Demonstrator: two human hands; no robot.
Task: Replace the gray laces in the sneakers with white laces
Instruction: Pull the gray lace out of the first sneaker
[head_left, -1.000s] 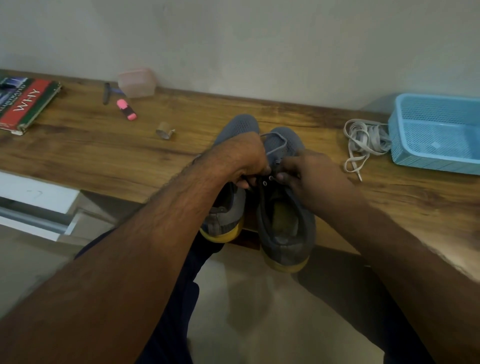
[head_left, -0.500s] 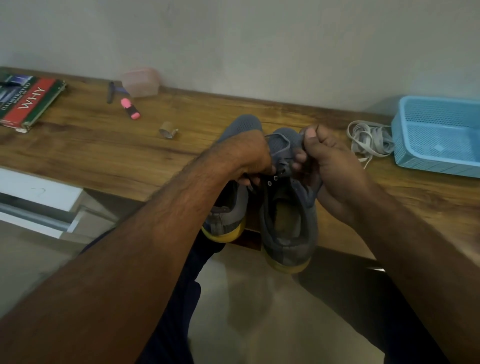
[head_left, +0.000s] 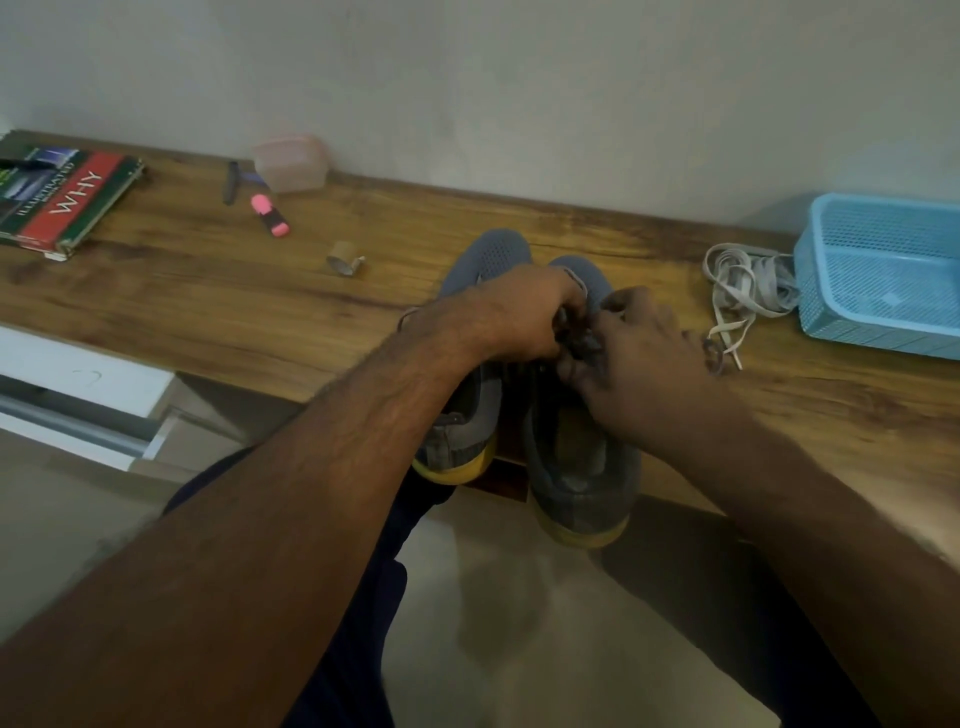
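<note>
Two gray sneakers with yellow soles stand side by side at the front edge of the wooden desk (head_left: 208, 301), heels toward me: the left sneaker (head_left: 467, 431) and the right sneaker (head_left: 576, 467). My left hand (head_left: 514, 322) is curled over the lacing area of the right sneaker and pinches the gray lace (head_left: 576, 332) there. My right hand (head_left: 639, 353) meets it from the right, its fingertips pinching the same lace. The eyelets are mostly hidden under both hands. A bundle of white laces (head_left: 748, 286) lies on the desk to the right.
A light blue mesh basket (head_left: 883, 275) stands at the far right beside the white laces. A book (head_left: 57, 197), a pink highlighter (head_left: 270, 215), a dark pen (head_left: 231, 182), a small pink box (head_left: 291, 161) and a small cardboard roll (head_left: 344, 258) lie at the left and middle.
My right hand, raised above the sneaker's tongue half a second ago, has come back down onto the lacing area. My left hand has stayed on the sneaker.
</note>
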